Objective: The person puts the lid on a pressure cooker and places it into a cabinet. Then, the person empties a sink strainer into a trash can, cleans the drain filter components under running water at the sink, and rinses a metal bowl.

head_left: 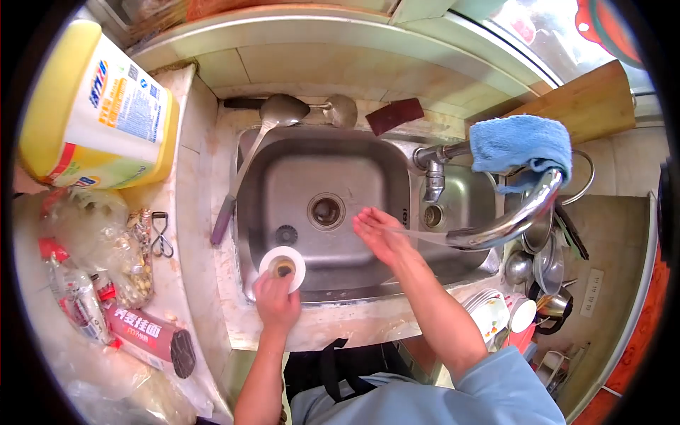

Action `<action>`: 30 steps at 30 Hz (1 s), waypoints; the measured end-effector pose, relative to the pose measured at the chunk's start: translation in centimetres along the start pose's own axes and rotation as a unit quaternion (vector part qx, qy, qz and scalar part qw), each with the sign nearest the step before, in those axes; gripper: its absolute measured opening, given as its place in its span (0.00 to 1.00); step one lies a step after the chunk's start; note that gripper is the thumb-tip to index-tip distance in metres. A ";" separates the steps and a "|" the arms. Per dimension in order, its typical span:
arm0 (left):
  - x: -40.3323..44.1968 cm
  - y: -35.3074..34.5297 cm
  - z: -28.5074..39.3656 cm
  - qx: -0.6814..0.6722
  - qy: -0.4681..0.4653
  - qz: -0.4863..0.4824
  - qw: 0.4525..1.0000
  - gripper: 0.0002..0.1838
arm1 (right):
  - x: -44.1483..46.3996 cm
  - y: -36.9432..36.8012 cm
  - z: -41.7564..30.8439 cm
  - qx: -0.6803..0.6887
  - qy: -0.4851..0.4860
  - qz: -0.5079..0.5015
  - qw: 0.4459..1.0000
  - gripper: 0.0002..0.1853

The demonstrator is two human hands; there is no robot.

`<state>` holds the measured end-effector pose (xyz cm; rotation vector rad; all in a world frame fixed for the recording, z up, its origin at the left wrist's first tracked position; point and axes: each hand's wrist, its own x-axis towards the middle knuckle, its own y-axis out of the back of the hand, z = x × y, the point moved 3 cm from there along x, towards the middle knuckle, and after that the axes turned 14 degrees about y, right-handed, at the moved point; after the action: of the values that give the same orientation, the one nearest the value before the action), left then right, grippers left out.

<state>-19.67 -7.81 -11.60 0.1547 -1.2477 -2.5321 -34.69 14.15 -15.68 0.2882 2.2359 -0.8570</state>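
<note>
My left hand (277, 301) grips a small white cup (300, 263) over the front left edge of the steel sink (283, 166). Something brown and dark shows inside the cup, too small to make out. Above the sink's main basin my right hand (382, 234) is open, its fingers stretched out and holding nothing. A thin stream of water (425, 236) runs from the chrome faucet (510, 225) to this hand. The round drain (326, 211) lies to the left of my right fingers, and a small dark strainer disc (286, 234) rests on the basin floor behind the cup.
A purple-handled spatula (244, 170) leans across the sink's left rim. A blue cloth (520, 145) drapes over the faucet. On the left stand a yellow jug (92, 106), scissors (162, 237) and a noodle pack (152, 336). Stacked bowls (487, 309) sit at right.
</note>
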 end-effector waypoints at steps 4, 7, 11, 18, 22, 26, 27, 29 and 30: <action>0.6 -0.6 0.8 -0.027 0.041 -0.029 0.998 0.15 | -1.1 -1.0 -1.6 -0.070 0.019 -0.027 0.997 0.08; 1.7 -2.9 2.5 -0.064 0.144 -0.060 0.986 0.12 | -1.5 -1.5 -1.5 -0.097 0.017 -0.047 0.994 0.07; 3.9 -9.1 4.2 -0.292 0.374 -0.179 0.862 0.09 | -2.0 -3.1 -1.7 -0.153 0.053 -0.069 0.984 0.09; 5.9 -16.6 6.6 -0.619 0.493 -0.241 0.561 0.17 | -2.5 -0.4 -2.3 -0.607 0.477 -0.087 0.629 0.19; 5.0 -17.4 9.6 -0.539 0.505 -0.183 0.649 0.17 | -1.5 1.8 -0.5 -0.710 0.335 -0.109 0.610 0.22; 6.5 -14.3 11.3 -0.308 0.443 -0.095 0.837 0.20 | -0.2 1.3 -1.2 -0.735 0.323 -0.204 0.561 0.21; 7.0 -14.7 11.0 -0.296 0.387 -0.071 0.870 0.19 | 3.5 4.7 0.1 -0.661 0.351 -0.146 0.647 0.22; 7.7 -13.9 11.3 -0.331 0.359 -0.094 0.868 0.17 | 2.5 2.5 -2.0 -0.570 0.164 -0.109 0.798 0.19; 7.9 -13.6 11.7 -0.363 0.324 -0.121 0.865 0.16 | 1.5 1.5 -2.2 -0.441 -0.032 -0.058 0.895 0.17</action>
<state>-32.99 6.17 -14.81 0.9259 0.0040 -2.6005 -36.31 16.63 -16.25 -0.3032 2.3441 0.1544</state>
